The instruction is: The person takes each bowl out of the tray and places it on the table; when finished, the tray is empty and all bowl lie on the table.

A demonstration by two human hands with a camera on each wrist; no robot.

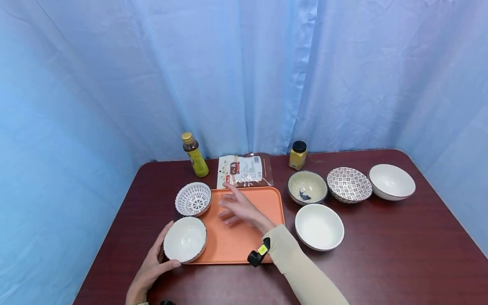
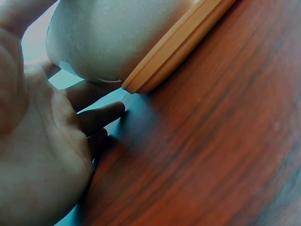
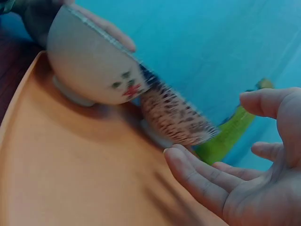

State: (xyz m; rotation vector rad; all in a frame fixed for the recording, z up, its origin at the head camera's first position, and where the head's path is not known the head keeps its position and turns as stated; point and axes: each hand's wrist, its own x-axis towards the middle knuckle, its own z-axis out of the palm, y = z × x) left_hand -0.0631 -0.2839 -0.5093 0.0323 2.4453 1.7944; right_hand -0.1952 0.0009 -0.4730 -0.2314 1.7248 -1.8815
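My left hand holds a white bowl at the tray's near left corner, thumb on the near rim and fingers along its left side. Red and green flowers show on that bowl's outer wall in the right wrist view. Behind it, a dark-patterned small bowl overlaps the tray's left edge. Over the orange tray hovers my right hand, fingers spread and holding nothing. In the right wrist view the right hand has its fingertips near the patterned bowl, apparently without gripping it.
Behind the tray lie a flat food packet, a green-labelled bottle and a yellow jar. Right of the tray stand a bird-motif bowl, a plain white bowl, a checked bowl and another white bowl.
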